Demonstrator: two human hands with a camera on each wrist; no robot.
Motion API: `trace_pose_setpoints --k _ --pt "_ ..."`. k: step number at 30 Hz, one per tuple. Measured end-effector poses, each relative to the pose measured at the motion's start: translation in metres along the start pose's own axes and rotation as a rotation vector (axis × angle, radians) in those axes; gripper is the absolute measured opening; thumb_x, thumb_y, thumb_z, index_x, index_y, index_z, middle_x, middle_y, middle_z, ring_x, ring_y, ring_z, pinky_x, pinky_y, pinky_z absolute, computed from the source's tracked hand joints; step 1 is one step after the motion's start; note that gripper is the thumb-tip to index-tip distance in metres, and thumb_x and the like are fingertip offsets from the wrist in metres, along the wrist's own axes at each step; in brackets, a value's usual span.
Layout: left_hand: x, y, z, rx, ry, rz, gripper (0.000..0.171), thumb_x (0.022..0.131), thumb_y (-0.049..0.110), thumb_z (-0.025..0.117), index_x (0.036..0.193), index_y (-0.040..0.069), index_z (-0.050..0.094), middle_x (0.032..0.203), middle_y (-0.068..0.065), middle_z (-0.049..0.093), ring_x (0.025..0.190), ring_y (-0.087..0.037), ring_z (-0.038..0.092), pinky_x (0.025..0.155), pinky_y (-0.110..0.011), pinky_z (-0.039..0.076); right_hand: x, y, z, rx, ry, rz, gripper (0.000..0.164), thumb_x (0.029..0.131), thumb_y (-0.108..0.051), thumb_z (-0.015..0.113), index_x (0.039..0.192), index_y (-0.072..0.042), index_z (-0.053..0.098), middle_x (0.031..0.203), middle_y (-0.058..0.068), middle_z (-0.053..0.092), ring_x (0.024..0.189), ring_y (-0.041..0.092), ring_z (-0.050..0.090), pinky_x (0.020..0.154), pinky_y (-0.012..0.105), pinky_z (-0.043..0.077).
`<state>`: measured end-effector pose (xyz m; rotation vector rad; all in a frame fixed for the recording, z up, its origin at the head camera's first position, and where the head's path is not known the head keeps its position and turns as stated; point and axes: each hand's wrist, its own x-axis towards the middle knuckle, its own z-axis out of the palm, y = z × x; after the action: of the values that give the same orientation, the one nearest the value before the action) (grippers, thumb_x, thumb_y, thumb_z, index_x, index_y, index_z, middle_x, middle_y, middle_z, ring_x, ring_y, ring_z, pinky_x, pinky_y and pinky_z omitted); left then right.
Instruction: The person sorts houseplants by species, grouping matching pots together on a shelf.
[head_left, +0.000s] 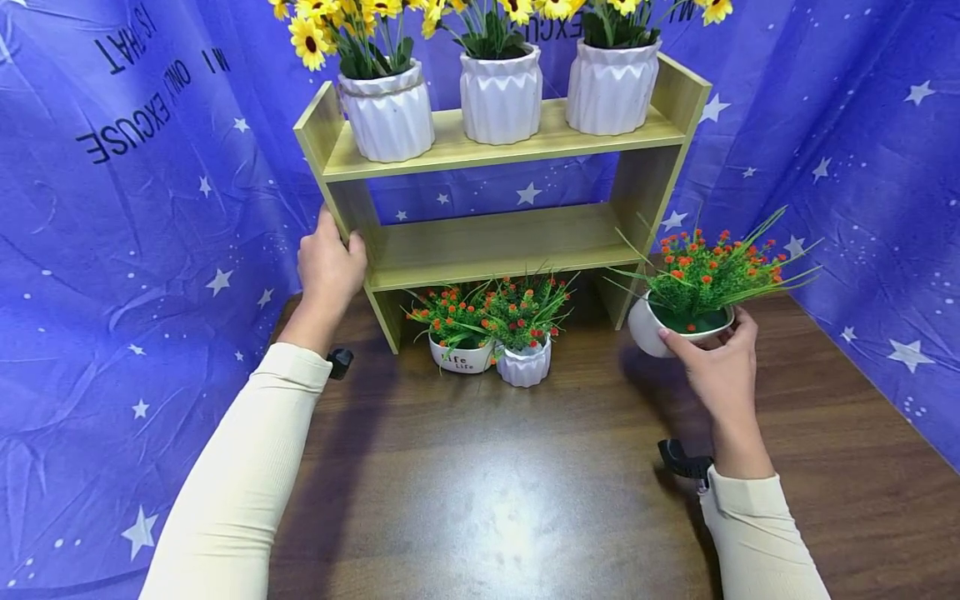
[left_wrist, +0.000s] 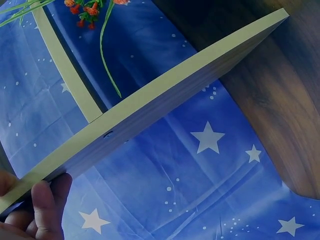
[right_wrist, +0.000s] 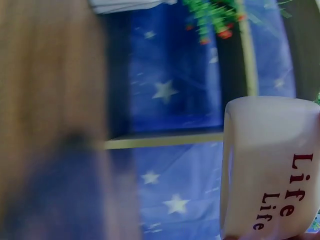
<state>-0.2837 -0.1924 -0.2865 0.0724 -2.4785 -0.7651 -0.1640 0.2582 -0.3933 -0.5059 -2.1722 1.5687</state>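
My left hand (head_left: 332,260) grips the left side panel of a light wooden shelf (head_left: 495,242); in the left wrist view its fingers (left_wrist: 45,205) wrap that panel's edge. Off to the right, my right hand (head_left: 720,367) holds a white oval flowerpot (head_left: 649,332) by its rim, tilted and raised over the table. Orange-red flowers and long grassy leaves (head_left: 712,271) fill this pot. Its "Life" lettering (right_wrist: 295,185) shows in the right wrist view. Another "Life" pot (head_left: 461,358) and a small ribbed white pot (head_left: 525,365), both with red flowers, stand at the shelf's foot.
On the top shelf board stand three white ribbed pots (head_left: 501,96) with yellow sunflowers. The middle board (head_left: 502,242) lies bare. Below is a brown wooden table (head_left: 465,483), and a blue curtain (head_left: 150,250) with white stars hangs behind and at both sides.
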Motion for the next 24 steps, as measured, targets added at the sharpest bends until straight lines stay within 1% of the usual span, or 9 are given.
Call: trace_pose_setpoints --k 4,8,10,13,18,21,24 --pt "0.000 0.002 -0.002 0.000 -0.012 -0.006 0.039 0.096 0.019 0.051 0.132 0.004 0.048 0.111 -0.032 0.065 0.104 -0.055 0.060 0.084 -0.063 0.043 -0.002 -0.024 0.000 0.061 0.016 -0.060 0.098 0.076 -0.022 0.086 0.152 -0.016 0.025 0.137 0.006 0.043 0.119 0.019 0.055 0.085 0.017 0.048" --pt "-0.002 0.002 -0.003 -0.001 -0.009 0.004 0.040 0.096 0.018 0.051 0.133 0.004 0.048 0.111 -0.032 0.065 0.103 -0.055 0.061 0.083 -0.063 0.044 -0.004 -0.043 0.007 0.112 0.008 -0.152 0.095 0.075 -0.019 0.087 0.150 -0.018 0.029 0.132 0.004 0.047 0.111 0.018 0.058 0.080 0.016 0.049" --pt "-0.003 0.001 -0.003 0.001 -0.005 0.006 0.039 0.096 0.018 0.052 0.132 0.004 0.048 0.110 -0.032 0.065 0.103 -0.055 0.061 0.083 -0.063 0.044 -0.005 -0.051 0.012 0.136 -0.004 -0.196 0.095 0.074 -0.018 0.087 0.150 -0.018 0.031 0.130 0.004 0.049 0.108 0.017 0.059 0.080 0.017 0.050" --pt "-0.004 -0.001 -0.002 0.010 -0.017 -0.012 0.038 0.096 0.018 0.052 0.131 0.004 0.048 0.110 -0.033 0.065 0.103 -0.055 0.061 0.082 -0.063 0.044 -0.004 -0.060 0.023 0.152 -0.031 -0.229 0.095 0.073 -0.018 0.088 0.149 -0.017 0.032 0.129 0.004 0.050 0.105 0.015 0.059 0.079 0.017 0.050" --pt "-0.002 0.000 -0.002 0.010 -0.028 -0.024 0.038 0.097 0.019 0.051 0.132 0.005 0.048 0.112 -0.033 0.064 0.104 -0.055 0.060 0.082 -0.063 0.044 0.003 -0.072 0.042 0.122 -0.041 -0.275 0.097 0.072 -0.025 0.089 0.150 -0.015 0.032 0.129 0.006 0.052 0.101 0.016 0.062 0.079 0.018 0.050" --pt "-0.001 0.001 -0.003 0.007 -0.028 -0.021 0.039 0.097 0.019 0.051 0.134 0.006 0.047 0.112 -0.032 0.065 0.104 -0.054 0.060 0.082 -0.063 0.044 0.009 -0.078 0.054 0.090 -0.029 -0.296 0.098 0.070 -0.031 0.090 0.149 -0.013 0.034 0.128 0.007 0.053 0.102 0.017 0.060 0.082 0.022 0.050" --pt "-0.002 0.001 -0.003 0.008 -0.032 -0.019 0.041 0.097 0.019 0.051 0.136 0.007 0.046 0.112 -0.032 0.065 0.104 -0.054 0.061 0.082 -0.063 0.044 0.016 -0.081 0.066 0.040 -0.002 -0.304 0.100 0.068 -0.039 0.090 0.147 -0.011 0.036 0.130 0.008 0.053 0.110 0.017 0.055 0.090 0.028 0.046"
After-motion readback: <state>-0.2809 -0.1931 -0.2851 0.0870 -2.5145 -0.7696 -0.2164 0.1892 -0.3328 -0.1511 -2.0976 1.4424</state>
